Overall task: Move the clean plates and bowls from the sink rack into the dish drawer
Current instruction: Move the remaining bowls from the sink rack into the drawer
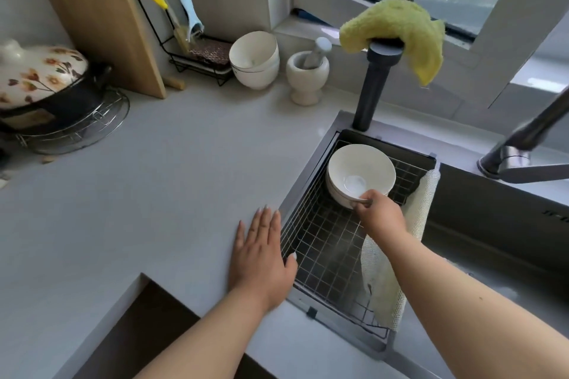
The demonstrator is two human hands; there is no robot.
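Note:
A small stack of white bowls (360,175) sits at the far end of the wire sink rack (326,243). My right hand (380,214) pinches the near rim of the top bowl, thumb inside and fingers curled under the edge. My left hand (261,252) lies flat on the grey countertop (172,194) just left of the rack, fingers straight and spread. The near part of the rack holds no dishes. At the bottom left a dark opening (144,326) shows below the counter edge; I cannot tell whether it is the dish drawer.
More white bowls (255,58) are stacked by the wall beside a stone mortar and pestle (308,74). A flowered pot (37,77) sits on a wire trivet at left. A yellow cloth (400,31) drapes the dark faucet; a mesh cloth (397,255) hangs over the rack's right side.

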